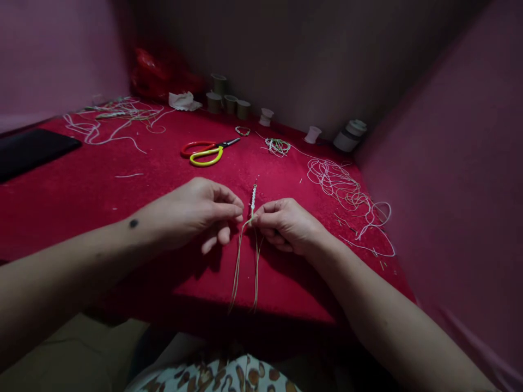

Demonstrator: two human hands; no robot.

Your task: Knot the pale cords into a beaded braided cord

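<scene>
Braided cord (253, 198) | right hand (288, 224) pinching its lower end | left hand (199, 207) half-curled beside, grip unclear

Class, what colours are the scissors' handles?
One red handle, one yellow handle; clearest in the head view.

Dim light falls mainly on the middle of the cloth (159, 163), shadow pools below the left hand (200, 209), and the right wall (445, 141) blurs.

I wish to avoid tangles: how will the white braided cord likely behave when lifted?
The white braided cord looks tightly worked and lies straight, so it may be slightly stiff. Its long loose strands are thin, so they would probably flop and could tangle. Being slender, it seems light.
</scene>
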